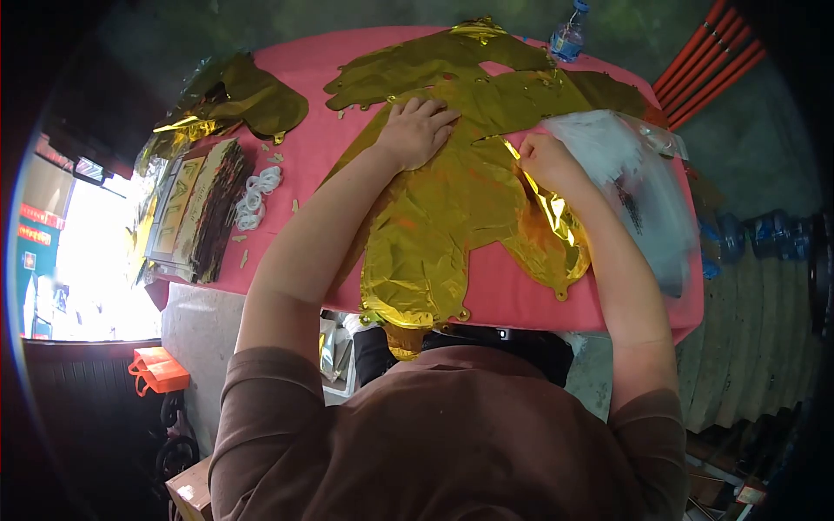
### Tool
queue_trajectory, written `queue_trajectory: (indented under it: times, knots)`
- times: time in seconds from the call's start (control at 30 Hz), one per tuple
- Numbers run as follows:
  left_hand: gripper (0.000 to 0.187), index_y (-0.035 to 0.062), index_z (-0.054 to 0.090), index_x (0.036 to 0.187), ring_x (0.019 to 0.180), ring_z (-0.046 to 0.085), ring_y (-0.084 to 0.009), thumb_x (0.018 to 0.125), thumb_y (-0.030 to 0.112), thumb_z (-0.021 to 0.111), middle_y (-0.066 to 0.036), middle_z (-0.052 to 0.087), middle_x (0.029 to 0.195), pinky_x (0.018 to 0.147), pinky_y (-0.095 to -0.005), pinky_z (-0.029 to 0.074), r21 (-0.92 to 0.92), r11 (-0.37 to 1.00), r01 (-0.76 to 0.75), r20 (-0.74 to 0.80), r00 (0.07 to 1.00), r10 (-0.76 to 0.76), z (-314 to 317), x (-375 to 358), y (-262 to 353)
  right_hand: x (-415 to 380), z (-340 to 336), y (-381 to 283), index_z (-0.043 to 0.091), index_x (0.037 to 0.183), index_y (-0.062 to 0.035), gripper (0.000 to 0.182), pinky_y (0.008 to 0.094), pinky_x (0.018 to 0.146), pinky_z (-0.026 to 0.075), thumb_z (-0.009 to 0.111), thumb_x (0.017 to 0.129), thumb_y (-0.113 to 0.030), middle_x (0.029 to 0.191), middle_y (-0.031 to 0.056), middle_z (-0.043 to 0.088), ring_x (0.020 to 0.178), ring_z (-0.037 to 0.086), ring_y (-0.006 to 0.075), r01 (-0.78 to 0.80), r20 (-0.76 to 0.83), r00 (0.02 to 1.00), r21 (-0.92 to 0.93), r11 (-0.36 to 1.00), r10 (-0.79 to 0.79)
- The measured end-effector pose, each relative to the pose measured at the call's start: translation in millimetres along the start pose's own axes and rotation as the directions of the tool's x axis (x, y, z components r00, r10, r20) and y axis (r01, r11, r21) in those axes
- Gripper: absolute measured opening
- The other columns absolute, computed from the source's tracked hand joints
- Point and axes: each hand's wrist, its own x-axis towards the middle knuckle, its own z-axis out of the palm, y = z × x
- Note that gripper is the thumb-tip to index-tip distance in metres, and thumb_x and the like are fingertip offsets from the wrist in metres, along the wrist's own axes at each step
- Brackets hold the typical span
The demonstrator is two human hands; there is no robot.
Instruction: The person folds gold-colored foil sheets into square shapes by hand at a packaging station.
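Several flat gold foil pieces (417,234) lie overlapping across the middle of the table, one reaching over its near edge. My left hand (419,132) rests on the foil with its fingers spread, palm down. To its right, my right hand (540,158) is closed at the edge of a folded-up, shiny part of the foil; what its fingers pinch is too small to make out. Small tabs with holes stick out from the foil's rim.
The table has a pink cloth (295,78). At left are more gold foil (261,95), a stack of printed packets (204,204) and white rings (252,204). Clear plastic bags (651,191) lie at right. A water bottle (568,35) stands at the far edge.
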Motion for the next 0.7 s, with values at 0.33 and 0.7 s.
queue_trajectory:
  times: [0.33, 0.7]
  knots:
    - [0.041, 0.025, 0.046, 0.13, 0.119, 0.039, -0.0246, 0.091, 0.033, 0.037, -0.004, 0.044, 0.13, 0.099, -0.0436, 0.03, 0.058, 0.998, 0.0, 0.051, 0.999, -0.003, -0.1, 0.8, -1.1, 23.2, -24.3, -25.6, 0.053, 0.12, 0.0033, 0.042, 0.0222, 0.077, 0.046, 0.062, 0.081, -0.011, 0.103, 0.0068, 0.062, 0.085, 0.058, 0.01, -0.222, 0.389, 0.892, 0.822, 0.525, -0.231]
    - [0.041, 0.0196, 0.05, 0.124, 0.121, 0.036, -0.0253, 0.086, 0.035, 0.047, -0.007, 0.044, 0.127, 0.1, -0.0449, 0.028, 0.31, 0.945, -0.105, 0.145, 0.988, 0.062, 15.8, 3.5, -21.9, 22.7, 44.6, -90.8, 0.055, 0.098, 0.0019, 0.021, 0.025, 0.057, 0.04, 0.056, 0.084, -0.013, 0.065, 0.0011, 0.054, 0.061, 0.049, 0.0068, 0.355, -0.213, 0.921, 0.805, 0.475, -0.327]
